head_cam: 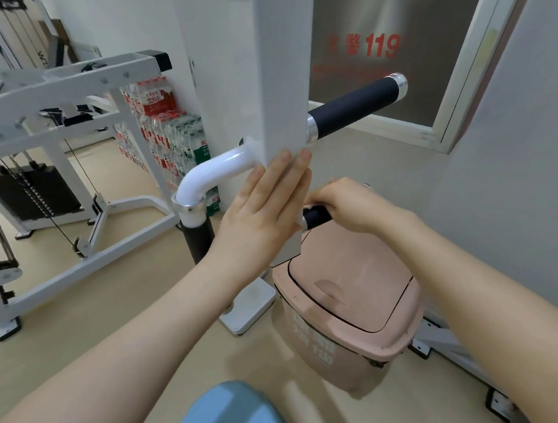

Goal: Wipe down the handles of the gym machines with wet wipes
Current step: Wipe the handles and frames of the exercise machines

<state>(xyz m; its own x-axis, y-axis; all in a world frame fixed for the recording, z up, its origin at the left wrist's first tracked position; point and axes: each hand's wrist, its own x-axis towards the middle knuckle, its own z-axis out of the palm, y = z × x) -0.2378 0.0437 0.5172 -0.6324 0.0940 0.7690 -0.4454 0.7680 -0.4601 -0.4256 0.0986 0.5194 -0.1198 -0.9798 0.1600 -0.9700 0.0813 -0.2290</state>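
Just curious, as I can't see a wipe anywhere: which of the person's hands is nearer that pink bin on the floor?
The right hand. It grips a short black handle directly above the pink bin. The left hand lies flat against the white post, further left.

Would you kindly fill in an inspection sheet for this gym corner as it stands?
Surface: beige floor, bare where visible.
Job's things: lower black handle gripped; upper black handle and downward black handle free; no wet wipe visible.
Clutter: pink lidded bin under the post; blue object at the bottom edge.
Grippers: left hand flat on the white post; right hand closed on the lower handle.
Cables: weight machine's cable.
Surroundings: stacked bottled water packs, weight stack.
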